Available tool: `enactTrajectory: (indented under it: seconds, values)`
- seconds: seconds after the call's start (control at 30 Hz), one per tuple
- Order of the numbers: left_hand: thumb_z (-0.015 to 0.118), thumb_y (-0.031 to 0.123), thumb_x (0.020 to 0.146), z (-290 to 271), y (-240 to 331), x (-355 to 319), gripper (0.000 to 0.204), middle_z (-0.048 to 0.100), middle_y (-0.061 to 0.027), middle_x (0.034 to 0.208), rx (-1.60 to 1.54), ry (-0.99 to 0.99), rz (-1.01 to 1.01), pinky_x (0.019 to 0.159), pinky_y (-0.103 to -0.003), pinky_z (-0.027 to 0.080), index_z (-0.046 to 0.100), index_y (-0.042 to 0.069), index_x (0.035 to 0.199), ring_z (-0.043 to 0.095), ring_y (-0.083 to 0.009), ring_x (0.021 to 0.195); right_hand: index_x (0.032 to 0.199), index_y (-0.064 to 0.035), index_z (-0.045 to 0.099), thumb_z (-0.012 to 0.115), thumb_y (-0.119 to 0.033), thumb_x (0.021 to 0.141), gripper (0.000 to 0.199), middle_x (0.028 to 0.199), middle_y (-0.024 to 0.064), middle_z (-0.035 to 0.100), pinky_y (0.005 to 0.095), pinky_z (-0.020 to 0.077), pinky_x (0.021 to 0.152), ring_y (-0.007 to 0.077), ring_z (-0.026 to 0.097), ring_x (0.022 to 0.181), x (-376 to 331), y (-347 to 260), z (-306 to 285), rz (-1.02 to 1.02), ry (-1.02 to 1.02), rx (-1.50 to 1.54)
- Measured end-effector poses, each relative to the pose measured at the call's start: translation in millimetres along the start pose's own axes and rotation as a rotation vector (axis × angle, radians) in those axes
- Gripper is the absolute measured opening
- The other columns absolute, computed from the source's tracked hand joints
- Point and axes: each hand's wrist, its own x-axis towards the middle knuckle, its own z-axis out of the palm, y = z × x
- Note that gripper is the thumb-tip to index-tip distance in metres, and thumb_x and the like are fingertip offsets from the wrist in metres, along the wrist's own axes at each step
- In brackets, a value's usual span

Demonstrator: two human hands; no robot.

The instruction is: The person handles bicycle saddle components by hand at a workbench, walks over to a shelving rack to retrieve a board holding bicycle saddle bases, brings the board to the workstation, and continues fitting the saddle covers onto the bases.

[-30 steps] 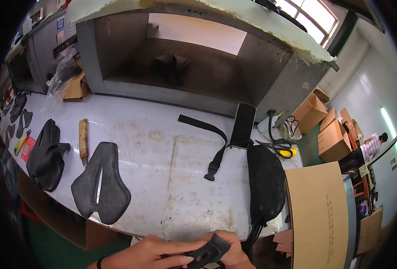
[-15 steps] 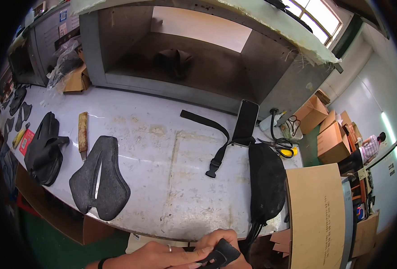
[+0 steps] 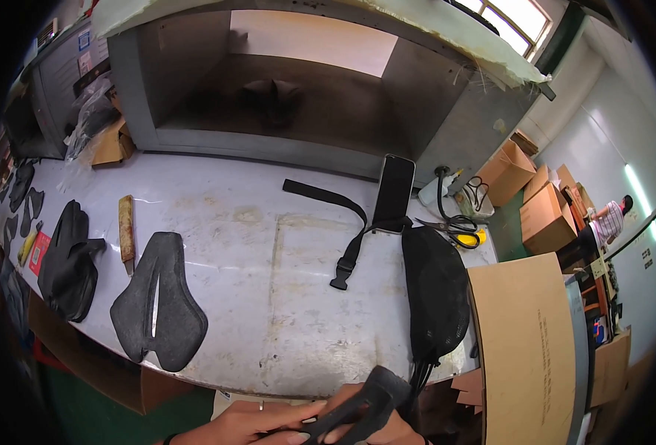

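Observation:
At the lower edge, my left hand (image 3: 242,426) and my right hand (image 3: 396,432) hold a black flat piece with a slot (image 3: 382,387) between them. The left fingers pinch its near side, and a ring shows on that hand. My right hand grips it from behind and below, partly covered by it. Farther left on the white table lies a dark grey saddle-shaped pad (image 3: 183,311) with a long slit. A knife with a worn tan handle (image 3: 126,226) is just beyond the pad. Right of the middle rests a black waist bag (image 3: 435,293) with its strap and buckle (image 3: 340,276).
A phone (image 3: 394,189) lies beyond the bag, near scissors (image 3: 454,228) and a yellow tape roll (image 3: 473,238). A black pouch-like item (image 3: 68,267) sits left. A grey metal cabinet (image 3: 194,141) spans the back. Cardboard (image 3: 524,341) stands right; a person (image 3: 604,226) is far off.
The black piece has come up and turned, showing more of its slot. Both hands still hold it, slightly lower in the picture. The whole scene has shifted a little left.

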Motion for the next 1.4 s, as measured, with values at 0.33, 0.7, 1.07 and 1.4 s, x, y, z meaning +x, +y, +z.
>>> enactTrajectory:
  seconds: [0.33, 0.7, 1.07, 1.4]
  values:
    - [0.057, 0.005, 0.097, 7.9, -2.0, -0.9, 0.04, 0.058, -0.0076, 0.073, 0.033, 0.08, -0.052, 0.056, -0.027, 0.042, 0.054, -0.002, 0.136, 0.05, -0.0104, 0.061, 0.089, -0.0007, 0.065, 0.087, -0.007, 0.071, 0.029, 0.082, 0.0072, 0.069, 0.03, 0.05, 0.06, 0.0155, 0.064, 0.07, 2.6, 5.8, 0.4, 0.155, 0.06, 0.142]
    - [0.063, 0.001, 0.091, 12.6, 17.0, 5.1, 0.038, 0.057, -0.0155, 0.076, 0.259, 0.025, -0.038, 0.058, -0.034, 0.045, 0.059, -0.004, 0.128, 0.056, -0.0243, 0.062, 0.093, 0.0022, 0.066, 0.083, -0.014, 0.079, 0.027, 0.083, 0.0104, 0.069, 0.0323, 0.0531, 0.061, 0.0176, 0.065, 0.07, -3.5, 9.5, -3.4, 0.082, 0.28, 0.27]
    - [0.065, 0.006, 0.092, 0.4, 1.3, -6.1, 0.053, 0.066, -0.0174, 0.117, -0.026, -0.01, -0.134, 0.085, -0.03, 0.05, 0.047, -0.003, 0.141, 0.066, -0.0197, 0.099, 0.092, -0.001, 0.067, 0.086, -0.011, 0.073, 0.029, 0.079, 0.0073, 0.068, 0.0333, 0.0524, 0.065, 0.0151, 0.065, 0.074, -0.6, -9.1, 13.6, 0.275, 0.014, 0.194]
    - [0.063, 0.007, 0.093, 5.2, -7.4, -7.7, 0.047, 0.06, -0.0102, 0.124, -0.383, 0.13, -0.354, 0.095, -0.029, 0.045, 0.048, -0.004, 0.137, 0.058, -0.0145, 0.11, 0.09, -0.0023, 0.067, 0.084, -0.016, 0.076, 0.026, 0.076, 0.0056, 0.067, 0.0329, 0.0515, 0.063, 0.0144, 0.064, 0.071, -17.5, -20.5, 13.3, 0.238, 0.002, 0.173]
